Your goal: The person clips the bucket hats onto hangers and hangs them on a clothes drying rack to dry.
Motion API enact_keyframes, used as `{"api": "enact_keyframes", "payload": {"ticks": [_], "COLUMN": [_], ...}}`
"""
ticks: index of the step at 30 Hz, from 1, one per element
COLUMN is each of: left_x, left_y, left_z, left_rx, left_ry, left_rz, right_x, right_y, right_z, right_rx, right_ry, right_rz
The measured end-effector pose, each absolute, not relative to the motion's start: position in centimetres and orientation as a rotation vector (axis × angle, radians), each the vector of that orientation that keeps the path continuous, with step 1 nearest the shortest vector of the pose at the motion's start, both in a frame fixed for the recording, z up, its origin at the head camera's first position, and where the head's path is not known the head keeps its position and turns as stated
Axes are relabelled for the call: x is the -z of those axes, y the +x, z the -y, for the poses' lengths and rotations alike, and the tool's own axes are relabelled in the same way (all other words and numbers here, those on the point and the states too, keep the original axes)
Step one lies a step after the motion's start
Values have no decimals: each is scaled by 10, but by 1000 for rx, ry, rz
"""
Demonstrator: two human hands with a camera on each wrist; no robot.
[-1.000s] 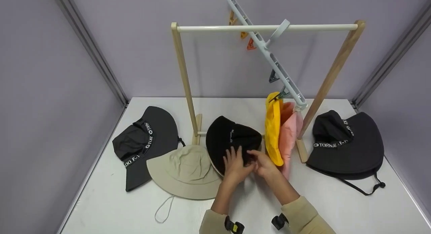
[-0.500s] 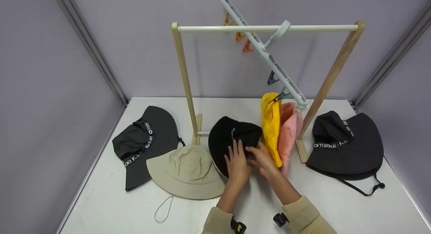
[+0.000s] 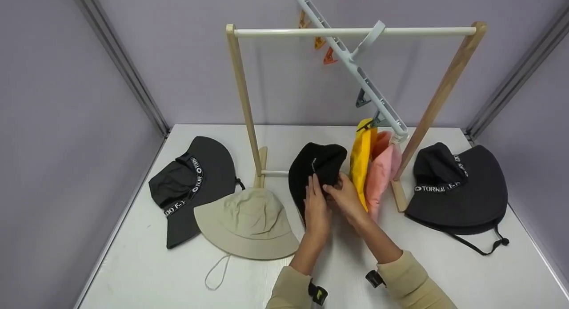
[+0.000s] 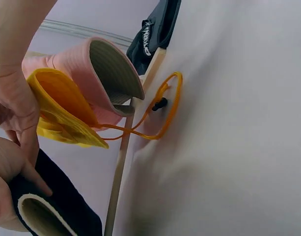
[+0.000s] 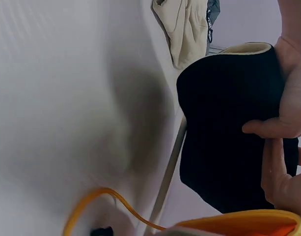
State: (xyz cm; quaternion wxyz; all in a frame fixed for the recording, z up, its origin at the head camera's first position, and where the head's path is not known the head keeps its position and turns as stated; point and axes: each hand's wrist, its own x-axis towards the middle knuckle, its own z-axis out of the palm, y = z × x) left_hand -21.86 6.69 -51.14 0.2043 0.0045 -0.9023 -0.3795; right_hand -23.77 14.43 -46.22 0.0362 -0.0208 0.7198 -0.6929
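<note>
Being pinched by the fingers of the left hand [image 3: 318, 213] and right hand [image 3: 349, 200], the black hat [image 3: 306, 163] is held beside the yellow hat [image 3: 361, 160], which may be bumped through crowding; if either pinch is loosened, the black hat may be dropped.

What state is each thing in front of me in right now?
Black bucket hat, held off the table in left grip and right grip
Drying rack, upright
Hanger, hooked over rack, slanting
Yellow hat, clipped, hanging
Pink hat, hanging
Three orange clips, holding nothing
Left dark sun hat, lying down
Beige sun hat, lying crown up
Right dark sun hat, lying down, cord loose
</note>
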Motion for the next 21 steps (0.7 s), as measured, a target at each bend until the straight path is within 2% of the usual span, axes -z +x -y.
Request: {"api": "enact_keyframes", "payload": {"ticks": [8, 21], "left_x": [502, 490], "left_y": [-222, -230], "left_z": [-62, -56], "left_rx": [1189, 1316], "left_ry": [-115, -135], "left_rz": [2370, 2419], "right_x": [449, 441], "right_y": [-241, -245], "right_z": [-150, -158], "right_rx": [1957, 1803], "right_ry": [-187, -231], "right_rz": [-2383, -2507]}}
